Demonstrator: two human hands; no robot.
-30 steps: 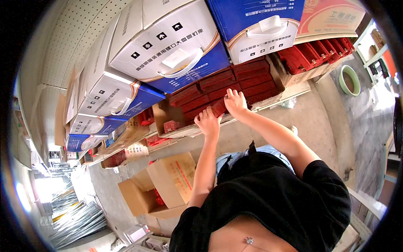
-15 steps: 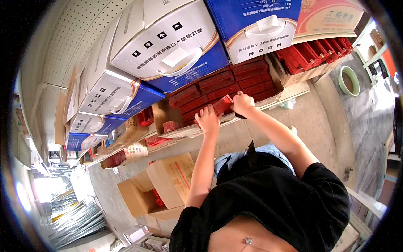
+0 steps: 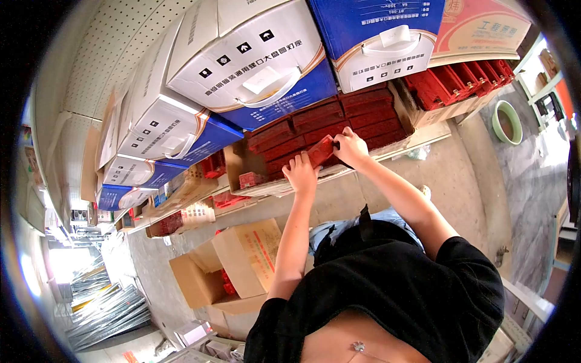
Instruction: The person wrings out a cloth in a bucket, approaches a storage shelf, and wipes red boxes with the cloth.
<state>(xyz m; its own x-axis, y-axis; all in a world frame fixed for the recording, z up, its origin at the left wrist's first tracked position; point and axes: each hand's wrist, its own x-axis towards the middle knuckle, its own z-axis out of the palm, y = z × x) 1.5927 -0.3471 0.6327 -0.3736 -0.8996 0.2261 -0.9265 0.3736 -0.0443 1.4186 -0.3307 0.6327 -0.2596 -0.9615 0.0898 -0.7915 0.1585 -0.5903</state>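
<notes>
Held at the near edge of an open cardboard carton point(image 3: 238, 163), slanting upward to the right in the view: a red plastic junction box point(image 3: 320, 151), in front of packed rows of similar dark-red boxes point(image 3: 327, 120). Closed around its left end with the left hand point(image 3: 301, 175), fingers bent over the top face and thumb on the near side. Touching its right end with the right hand point(image 3: 351, 149), fingers curled together; form of that hold hidden, so impossible to tell whether gripping; likewise unclear, a small dark patch beside the fingertips. Lying apart from the rows, in the carton's left corner: one loose red box point(image 3: 251, 179). Supported beneath by a pale shelf point(image 3: 433, 136), extending past the carton on the right. Stacked behind and above: white-and-blue lamp-holder cartons point(image 3: 242, 68) with carry handles, and farther right a pink carton point(image 3: 484, 29). Placed just right of the open carton: a second carton point(image 3: 455, 104) of brighter red boxes point(image 3: 451, 81) with brass-coloured fittings. Set below on the floor point(image 3: 460, 175), left of the left forearm: a brown carton point(image 3: 251, 257), open, with red items inside. Visible farther off: a green basin point(image 3: 513, 128) at right and bundled metal strips point(image 3: 109, 320) at lower left.
</notes>
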